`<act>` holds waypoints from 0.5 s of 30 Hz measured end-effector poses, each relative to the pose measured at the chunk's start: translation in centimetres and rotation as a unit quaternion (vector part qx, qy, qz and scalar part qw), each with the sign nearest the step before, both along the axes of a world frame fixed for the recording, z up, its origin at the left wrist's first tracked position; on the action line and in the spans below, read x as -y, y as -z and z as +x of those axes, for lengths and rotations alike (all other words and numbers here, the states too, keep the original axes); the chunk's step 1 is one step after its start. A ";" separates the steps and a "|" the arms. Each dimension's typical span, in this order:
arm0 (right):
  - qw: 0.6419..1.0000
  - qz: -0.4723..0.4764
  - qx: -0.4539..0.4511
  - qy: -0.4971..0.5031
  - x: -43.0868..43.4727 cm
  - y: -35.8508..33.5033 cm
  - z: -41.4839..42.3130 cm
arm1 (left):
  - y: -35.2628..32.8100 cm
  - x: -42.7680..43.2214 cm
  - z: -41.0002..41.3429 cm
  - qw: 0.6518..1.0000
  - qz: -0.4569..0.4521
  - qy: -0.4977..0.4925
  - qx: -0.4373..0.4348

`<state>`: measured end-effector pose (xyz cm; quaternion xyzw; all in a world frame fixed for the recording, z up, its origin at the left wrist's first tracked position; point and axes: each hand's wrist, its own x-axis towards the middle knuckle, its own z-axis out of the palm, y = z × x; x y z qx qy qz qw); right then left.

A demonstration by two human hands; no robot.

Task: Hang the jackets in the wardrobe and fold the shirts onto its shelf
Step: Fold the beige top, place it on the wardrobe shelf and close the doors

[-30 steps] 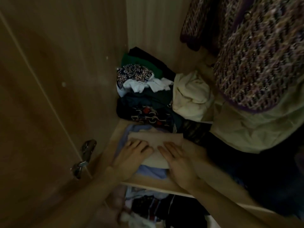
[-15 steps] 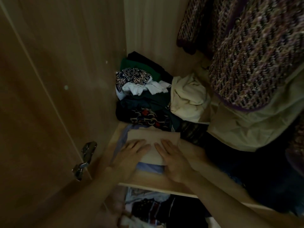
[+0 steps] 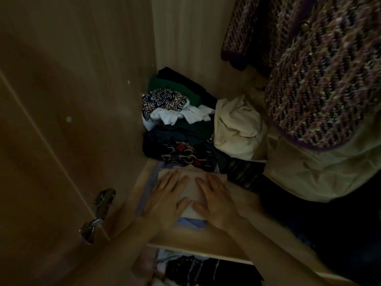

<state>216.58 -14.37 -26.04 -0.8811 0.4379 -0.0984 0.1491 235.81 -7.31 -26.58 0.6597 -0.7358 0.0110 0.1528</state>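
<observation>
Beige cloth, a folded shirt (image 3: 192, 185), is seen lying at the front left of the wardrobe shelf (image 3: 185, 238), stacked on a folded pale blue shirt (image 3: 192, 223) whose edges show along its left and near sides. The left hand (image 3: 165, 198) and the right hand (image 3: 217, 200) are laid flat on the beige shirt side by side, palms down, with the fingers straight and slightly spread; nothing is gripped by either, and the thumbs are nearly touching near the shirt's front edge. Behind the two shirts, against the back left corner, a loose pile of clothes (image 3: 177, 131) is heaped, in which dark, green, white and patterned pieces can be made out. Just beside it on the right a crumpled cream garment (image 3: 237, 129) is set. Above and to the right a purple tweed jacket (image 3: 329, 79) is hung, with a cream jacket (image 3: 321, 174) showing below its hem. A metal hinge (image 3: 97, 215) is fixed at the edge of the wooden side wall (image 3: 82, 100) on the left. More clothes (image 3: 195, 269) are dimly visible under the shelf.
</observation>
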 end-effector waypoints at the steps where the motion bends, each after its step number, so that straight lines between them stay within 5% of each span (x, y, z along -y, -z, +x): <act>1: 1.000 0.015 0.003 -0.004 0.2 0.0 0.0 | 0.2 0.5 0.1 1.000 0.008 -0.003 0.001; 8: 0.994 0.085 0.063 -0.025 1.5 0.3 0.1 | 0.4 1.7 0.5 0.999 0.028 -0.030 0.026; 13: 0.993 0.107 0.046 -0.016 2.6 0.2 0.6 | -1.6 2.5 -0.9 0.990 0.113 -0.061 -0.054; 15: 0.993 0.111 0.033 -0.011 2.6 -0.5 0.6 | -1.6 2.9 -0.5 0.990 0.128 -0.056 -0.010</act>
